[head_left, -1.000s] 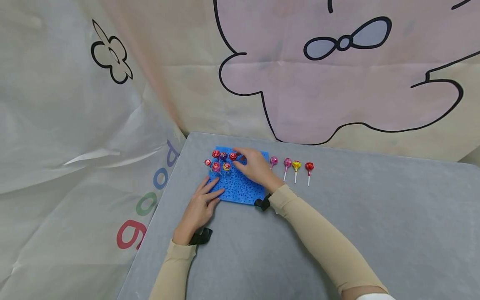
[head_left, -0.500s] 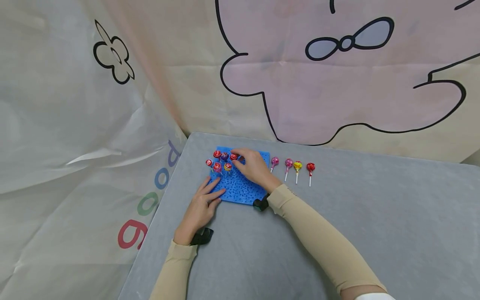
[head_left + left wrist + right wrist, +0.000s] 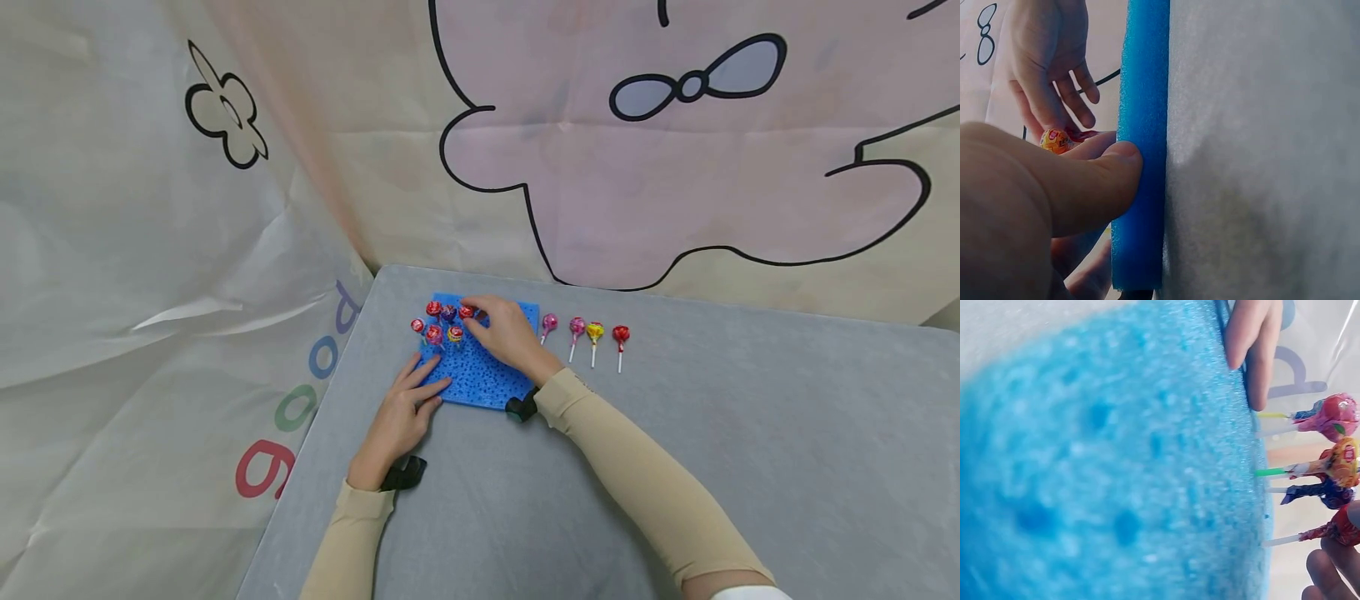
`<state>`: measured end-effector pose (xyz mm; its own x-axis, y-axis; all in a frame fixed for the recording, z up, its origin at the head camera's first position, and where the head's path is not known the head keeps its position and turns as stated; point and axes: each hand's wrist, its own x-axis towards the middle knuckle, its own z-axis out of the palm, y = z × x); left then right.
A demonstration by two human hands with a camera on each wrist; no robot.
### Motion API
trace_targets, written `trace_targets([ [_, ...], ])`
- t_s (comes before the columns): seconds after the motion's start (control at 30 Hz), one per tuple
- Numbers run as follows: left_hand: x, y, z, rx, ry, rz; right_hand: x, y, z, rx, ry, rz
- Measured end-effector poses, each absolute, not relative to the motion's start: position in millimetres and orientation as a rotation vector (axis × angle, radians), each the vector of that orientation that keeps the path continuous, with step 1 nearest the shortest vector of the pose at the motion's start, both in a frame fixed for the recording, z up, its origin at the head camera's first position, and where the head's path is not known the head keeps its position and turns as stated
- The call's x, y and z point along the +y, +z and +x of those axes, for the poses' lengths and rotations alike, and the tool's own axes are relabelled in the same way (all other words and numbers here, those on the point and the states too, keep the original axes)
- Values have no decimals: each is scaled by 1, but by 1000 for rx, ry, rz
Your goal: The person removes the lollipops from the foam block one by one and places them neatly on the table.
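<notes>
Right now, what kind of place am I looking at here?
Probably a staged tabletop set rather than a home: a grey cloth-covered table backed by hanging sheets printed with cartoon shapes, where hands stand lollipops in a blue foam block.

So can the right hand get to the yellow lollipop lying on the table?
Probably yes. The right hand is at the blue foam block, and the yellow lollipop lies just beyond, with only a pink lollipop or two between.

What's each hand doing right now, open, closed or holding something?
Left hand: open, straight fingers pressing on the blue foam pad.
Right hand: pinching a red lollipop standing in the pad.
</notes>
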<state>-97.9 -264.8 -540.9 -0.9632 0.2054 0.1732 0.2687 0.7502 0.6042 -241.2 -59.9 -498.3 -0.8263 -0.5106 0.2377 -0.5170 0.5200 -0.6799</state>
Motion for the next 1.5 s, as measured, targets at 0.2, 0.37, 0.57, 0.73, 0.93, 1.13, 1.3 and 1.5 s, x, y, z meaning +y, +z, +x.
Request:
trace_targets([
  [0.2, -265, -542, -98, -2845, -1008, -385, -59, -489, -240, -2682, 1257, 935],
  [0.37, -264, -542, -97, -2843, -1009, -388, -59, -481, -238, -2646, 1266, 957],
  [0.57, -264, -542, -97, -2851, -1008, -388, -57, -474, -235, -2636, 1254, 973],
  [0.73, -264, -542, -96, -2860, -1014, -377, -55, -473, -234, -2637, 1251, 975],
  [0.93, -263, -542, -96, -2858, -1007, -376, -53, -473, -232, -2632, 1263, 971],
  [1.13, -263, -542, -97, -2852, -1004, -384, -44, -474, -230, -2625, 1306, 932],
  [1.3, -263, -541, -96, -2855, -1008, -377, -37, -472, -229, -2619, 1333, 889],
  [1.5, -263, -539, -96, -2862, -1010, -368, -27, -467, -226, -2631, 1351, 854],
])
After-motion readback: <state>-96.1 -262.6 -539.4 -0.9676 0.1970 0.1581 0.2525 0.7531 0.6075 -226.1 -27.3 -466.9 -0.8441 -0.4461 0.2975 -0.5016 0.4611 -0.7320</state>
